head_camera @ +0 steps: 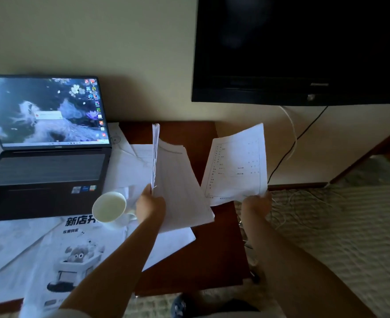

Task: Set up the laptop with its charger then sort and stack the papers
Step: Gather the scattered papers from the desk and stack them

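Above the desk: left hand (150, 204) grips bundle (155, 154), edge-on, upright.
Sheet (235, 164): pinched by right hand (256, 203), face-on, right of bundle, apart.
Merge: probably leftward.

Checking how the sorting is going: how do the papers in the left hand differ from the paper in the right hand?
The left hand holds a sheaf of papers upright, edge-on to the camera; the right hand holds a single sheet, its printed face showing. Both are white and gripped at the bottom edge.
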Demonstrator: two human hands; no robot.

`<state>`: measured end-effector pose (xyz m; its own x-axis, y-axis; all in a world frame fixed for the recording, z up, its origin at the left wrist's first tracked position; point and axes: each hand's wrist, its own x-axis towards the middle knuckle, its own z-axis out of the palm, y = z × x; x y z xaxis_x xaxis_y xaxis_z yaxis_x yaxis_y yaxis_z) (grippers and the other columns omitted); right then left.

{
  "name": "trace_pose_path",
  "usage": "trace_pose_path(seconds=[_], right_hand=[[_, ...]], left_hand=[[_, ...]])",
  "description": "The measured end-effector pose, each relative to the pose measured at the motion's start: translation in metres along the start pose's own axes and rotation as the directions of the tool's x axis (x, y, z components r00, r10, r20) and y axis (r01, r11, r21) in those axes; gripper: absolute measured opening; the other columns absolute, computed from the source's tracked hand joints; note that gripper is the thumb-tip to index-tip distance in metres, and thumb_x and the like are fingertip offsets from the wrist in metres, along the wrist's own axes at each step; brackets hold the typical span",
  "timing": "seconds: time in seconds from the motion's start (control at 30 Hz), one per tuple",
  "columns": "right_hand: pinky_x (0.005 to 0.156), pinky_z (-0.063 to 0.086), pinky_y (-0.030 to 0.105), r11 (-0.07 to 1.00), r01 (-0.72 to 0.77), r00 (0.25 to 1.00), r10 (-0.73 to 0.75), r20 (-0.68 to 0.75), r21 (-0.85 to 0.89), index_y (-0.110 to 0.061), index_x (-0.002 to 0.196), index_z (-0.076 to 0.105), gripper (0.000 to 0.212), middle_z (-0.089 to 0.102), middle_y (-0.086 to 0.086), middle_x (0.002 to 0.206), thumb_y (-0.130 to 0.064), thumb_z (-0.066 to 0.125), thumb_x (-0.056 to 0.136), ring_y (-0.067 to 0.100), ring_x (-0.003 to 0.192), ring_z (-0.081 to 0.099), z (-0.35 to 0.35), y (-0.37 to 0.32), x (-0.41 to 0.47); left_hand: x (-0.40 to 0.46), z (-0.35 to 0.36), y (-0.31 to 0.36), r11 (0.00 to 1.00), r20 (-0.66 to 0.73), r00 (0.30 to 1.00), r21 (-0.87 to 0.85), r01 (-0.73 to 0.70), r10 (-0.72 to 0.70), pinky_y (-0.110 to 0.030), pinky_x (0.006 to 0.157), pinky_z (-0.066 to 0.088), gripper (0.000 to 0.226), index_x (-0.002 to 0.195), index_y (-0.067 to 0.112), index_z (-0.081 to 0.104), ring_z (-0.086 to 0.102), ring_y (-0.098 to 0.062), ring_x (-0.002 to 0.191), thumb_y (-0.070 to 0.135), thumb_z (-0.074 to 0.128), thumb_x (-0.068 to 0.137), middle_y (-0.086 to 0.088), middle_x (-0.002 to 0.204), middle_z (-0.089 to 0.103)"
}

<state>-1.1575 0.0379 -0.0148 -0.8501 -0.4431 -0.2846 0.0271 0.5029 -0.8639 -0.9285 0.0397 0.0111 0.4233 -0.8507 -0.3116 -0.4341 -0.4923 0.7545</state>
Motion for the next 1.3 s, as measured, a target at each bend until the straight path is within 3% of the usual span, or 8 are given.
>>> trace_pose_path(seconds=[0.37, 0.5, 0.67, 0.83, 1.0, 1.1, 1.23, 1.3], right_hand=[[0.082, 0.053, 0.035, 0.925, -0.248, 0.969, 0.241, 0.061, 0.289, -0.013, 0.131, 0.051, 0.042, 0.061, 0.011, 0.123, -0.004, 0.045, 0.091, 0.031, 0.106, 0.061, -0.047, 0.029, 0.043], [0.069, 0.050, 0.029, 0.954, -0.261, 0.928, 0.206, 0.311, 0.146, -0.006, 0.121, 0.058, 0.047, 0.064, 0.012, 0.113, 0.003, 0.068, 0.076, 0.026, 0.091, 0.061, -0.066, 0.039, 0.044], [0.062, 0.047, 0.025, 0.989, -0.110, 0.854, 0.042, 0.518, 0.102, -0.006, 0.121, 0.059, 0.042, 0.061, 0.010, 0.109, 0.010, 0.042, 0.086, 0.022, 0.092, 0.055, -0.073, 0.064, -0.009], [0.075, 0.054, 0.032, 1.000, -0.008, 0.840, 0.015, 0.543, -0.015, -0.013, 0.129, 0.056, 0.051, 0.060, 0.008, 0.122, 0.006, 0.036, 0.086, 0.023, 0.101, 0.057, -0.072, 0.092, -0.029], [0.083, 0.056, 0.039, 0.984, 0.076, 0.868, 0.015, 0.496, -0.162, -0.012, 0.126, 0.056, 0.047, 0.061, 0.011, 0.118, 0.006, 0.035, 0.088, 0.026, 0.101, 0.059, -0.075, 0.097, -0.027], [0.083, 0.055, 0.037, 0.938, 0.139, 0.882, 0.029, 0.470, -0.319, -0.009, 0.125, 0.055, 0.043, 0.061, 0.013, 0.120, 0.003, 0.041, 0.087, 0.028, 0.104, 0.059, -0.081, 0.094, -0.025], [0.096, 0.047, 0.042, 0.695, 0.361, 0.858, 0.014, 0.514, -0.622, -0.013, 0.128, 0.047, 0.045, 0.051, 0.012, 0.128, -0.014, 0.052, 0.084, 0.031, 0.120, 0.049, -0.083, 0.092, -0.020], [0.092, 0.049, 0.041, 0.800, 0.268, 0.817, 0.106, 0.566, -0.537, -0.014, 0.125, 0.048, 0.040, 0.057, 0.010, 0.124, -0.015, 0.050, 0.085, 0.029, 0.109, 0.055, -0.083, 0.090, -0.017]], left_hand=[[-0.054, 0.011, -0.015, 0.984, 0.060, 0.996, 0.167, 0.058, -0.068, -0.030, 0.077, 0.043, 0.024, 0.101, 0.010, 0.066, 0.058, -0.028, 0.088, 0.011, 0.045, 0.090, -0.012, 0.098, 0.067], [-0.074, 0.022, -0.024, 0.987, 0.131, 0.979, 0.025, 0.157, -0.159, -0.032, 0.064, 0.041, 0.015, 0.093, 0.001, 0.061, 0.052, -0.025, 0.072, -0.007, 0.050, 0.085, -0.010, 0.073, 0.055], [-0.098, 0.036, -0.036, 0.934, 0.293, 0.912, -0.126, 0.333, -0.286, -0.042, 0.077, 0.047, 0.022, 0.106, -0.007, 0.056, 0.055, -0.030, 0.079, -0.011, 0.054, 0.084, -0.015, 0.077, 0.055], [-0.110, 0.041, -0.039, 0.775, 0.336, 0.861, -0.390, 0.497, -0.383, -0.039, 0.063, 0.050, 0.023, 0.088, 0.002, 0.062, 0.059, -0.032, 0.076, 0.017, 0.048, 0.097, -0.016, 0.084, 0.063], [-0.105, 0.049, -0.040, 0.676, 0.477, 0.830, -0.512, 0.530, -0.290, -0.043, 0.068, 0.053, 0.059, 0.105, 0.012, 0.066, 0.065, -0.036, 0.086, 0.061, 0.035, 0.093, -0.016, 0.094, 0.070], [-0.108, 0.050, -0.037, 0.754, 0.446, 0.839, -0.420, 0.504, -0.312, -0.046, 0.078, 0.052, 0.041, 0.111, 0.004, 0.062, 0.063, -0.036, 0.090, 0.040, 0.055, 0.092, -0.017, 0.096, 0.068], [-0.107, 0.055, -0.041, 0.887, 0.324, 0.891, -0.232, 0.400, -0.317, -0.048, 0.086, 0.050, 0.033, 0.118, -0.010, 0.054, 0.057, -0.037, 0.096, -0.004, 0.056, 0.086, -0.022, 0.105, 0.060], [-0.111, 0.054, -0.037, 0.920, 0.279, 0.921, -0.207, 0.333, -0.271, -0.045, 0.082, 0.050, 0.027, 0.112, -0.004, 0.056, 0.057, -0.035, 0.093, -0.004, 0.053, 0.085, -0.017, 0.099, 0.060]])
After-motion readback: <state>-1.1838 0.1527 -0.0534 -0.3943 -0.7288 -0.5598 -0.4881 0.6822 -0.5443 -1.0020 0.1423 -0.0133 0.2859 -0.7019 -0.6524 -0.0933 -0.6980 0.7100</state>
